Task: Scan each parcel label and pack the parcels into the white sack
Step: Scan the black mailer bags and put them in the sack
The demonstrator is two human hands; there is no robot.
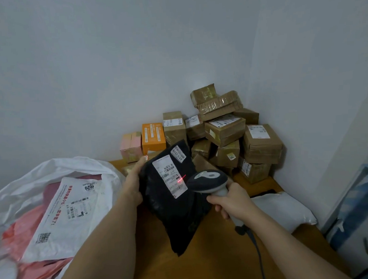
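My left hand (133,183) grips the left edge of a black plastic parcel (172,215) and holds it up above the wooden table (208,263). A white label (170,176) on the parcel faces me, with a red scan line across its lower right part. My right hand (227,201) grips the handle of a grey barcode scanner (209,181), whose head points at the label from the right. The white sack (30,181) stands open at the left, holding a white mailer (69,213) and pink and red bags.
A heap of brown cardboard boxes (225,130) fills the far corner of the table, with an orange box (153,137) and a pink box (130,145) beside it. A white padded bag (284,208) lies at the right. The scanner cable (258,255) trails toward me.
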